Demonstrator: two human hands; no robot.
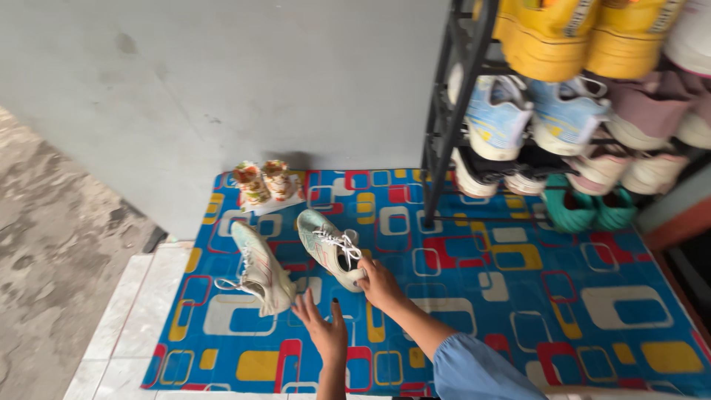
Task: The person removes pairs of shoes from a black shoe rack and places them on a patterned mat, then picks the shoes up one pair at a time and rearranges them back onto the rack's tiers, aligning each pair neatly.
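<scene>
A: Hands first. Which is which?

B: The right hand (379,284) comes in from the blue sleeve (474,370) at 5 o'clock. Fingers are curled onto the heel of the right-side sneaker (329,247), a pale mint shoe with white laces; it is gripping the back rim. The left hand (322,326) rises from 6 o'clock, fingers spread and loose, holding nothing. Its fingertips lie just beside the heel of the left-side sneaker (259,270); I cannot tell if they touch.

A: Position of the shoes?

B: Both on the patterned mat (459,296), blue with red, yellow and white rounded rectangles. Toes point toward 11 o'clock, heels toward the person. The left-side one lies tipped partly onto its side, lace trailing out toward 9 o'clock. The right-side one sits upright, opening showing. They lie near each other but apart, a strip of mat between them.

A: Surroundings?

B: At 12 o'clock from the sneakers, a small pair of patterned shoes (264,182), orange and green, standing on a pale sheet against the grey wall (222,89). At 2 o'clock, a black metal shoe rack (444,126), one leg on the mat. Shelves hold light blue sneakers (529,115), white pairs below, green clogs (589,209) at the bottom, yellow footwear at the top. At 9 o'clock, white floor tiles (126,311) edge the mat, then rough concrete.
</scene>
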